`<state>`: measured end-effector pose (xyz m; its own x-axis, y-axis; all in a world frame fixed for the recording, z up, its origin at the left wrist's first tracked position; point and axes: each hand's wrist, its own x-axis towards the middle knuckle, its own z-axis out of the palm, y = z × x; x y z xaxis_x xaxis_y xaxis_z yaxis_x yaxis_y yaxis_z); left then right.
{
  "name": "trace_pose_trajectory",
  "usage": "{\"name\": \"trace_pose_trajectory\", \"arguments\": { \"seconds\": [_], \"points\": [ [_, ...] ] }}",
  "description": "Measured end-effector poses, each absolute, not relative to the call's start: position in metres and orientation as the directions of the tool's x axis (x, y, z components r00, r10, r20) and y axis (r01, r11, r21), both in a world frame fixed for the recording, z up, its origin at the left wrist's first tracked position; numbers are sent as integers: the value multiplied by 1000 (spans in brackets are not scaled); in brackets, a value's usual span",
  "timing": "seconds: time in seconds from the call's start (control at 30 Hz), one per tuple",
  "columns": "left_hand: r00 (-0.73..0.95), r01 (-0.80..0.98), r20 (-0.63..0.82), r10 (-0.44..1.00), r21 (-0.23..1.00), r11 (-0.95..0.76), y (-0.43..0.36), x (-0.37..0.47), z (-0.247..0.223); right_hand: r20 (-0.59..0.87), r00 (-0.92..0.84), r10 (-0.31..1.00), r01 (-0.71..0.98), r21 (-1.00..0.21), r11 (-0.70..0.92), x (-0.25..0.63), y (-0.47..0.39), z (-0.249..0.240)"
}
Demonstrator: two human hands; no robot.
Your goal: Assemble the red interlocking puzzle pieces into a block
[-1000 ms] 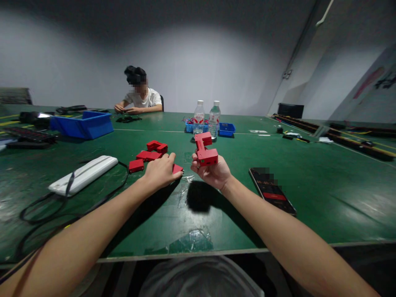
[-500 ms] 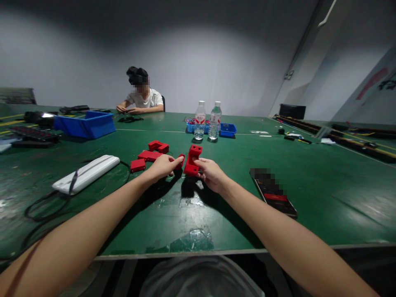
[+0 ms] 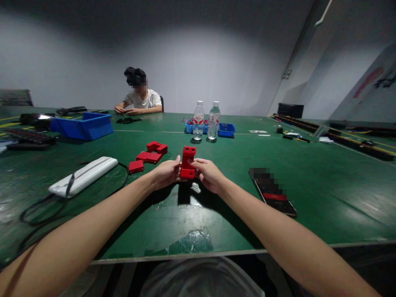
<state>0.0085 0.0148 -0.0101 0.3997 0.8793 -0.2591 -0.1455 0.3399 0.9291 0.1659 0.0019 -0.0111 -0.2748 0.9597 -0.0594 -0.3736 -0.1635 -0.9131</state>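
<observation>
Over the near middle of the green table (image 3: 235, 214), my two hands meet at a red C-shaped block (image 3: 188, 163) with round holes in its ends. My right hand (image 3: 210, 173) is closed on it, thumb across its middle. From the other side, my left hand (image 3: 167, 173) grips its left edge, with the thumb pointing up and the fingertips partly behind it. A small red piece is no longer distinguishable beside the left thumb. Left of the hands lie a red square block (image 3: 136, 166), a longer red block (image 3: 149, 157) and a notched red block (image 3: 157, 147).
A white power bank-like box (image 3: 85, 175) with a black cable lies left, a phone (image 3: 272, 192) right. Two water bottles (image 3: 198, 123) stand ahead by a small blue bin (image 3: 227, 130). A larger blue bin (image 3: 86, 126) sits far left. A person (image 3: 140, 99) sits opposite.
My left hand has moved onto the C-shaped block, and the small red piece it held is now out of sight. The block has turned more upright and shifted slightly left.
</observation>
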Motion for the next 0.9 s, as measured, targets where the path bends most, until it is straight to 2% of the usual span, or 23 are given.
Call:
{"name": "trace_pose_trajectory", "arguments": {
  "seconds": [0.1,0.27,0.53,0.7,0.8,0.9],
  "points": [
    [394,-161,-306,867,905,393,12,12,-4,-41,-281,959,-352,-925,-143,166,5,-17],
    [476,-121,-280,833,918,378,7,15,-1,-26,-222,975,-248,-965,-82,167,9,-27],
    [344,-36,-214,914,970,241,7,16,-3,15,-174,985,-99,-995,-3,170,13,-31],
    [290,-30,-205,935,974,223,10,15,-4,-35,-149,988,-165,-984,-59,167,15,-29],
    [194,-28,-193,962,979,202,13,14,-6,-65,-45,997,-210,-975,-73,168,16,-26],
    [141,0,-205,969,978,207,16,12,-7,-41,62,997,-283,-959,-22,171,18,-21]
  ]
}}
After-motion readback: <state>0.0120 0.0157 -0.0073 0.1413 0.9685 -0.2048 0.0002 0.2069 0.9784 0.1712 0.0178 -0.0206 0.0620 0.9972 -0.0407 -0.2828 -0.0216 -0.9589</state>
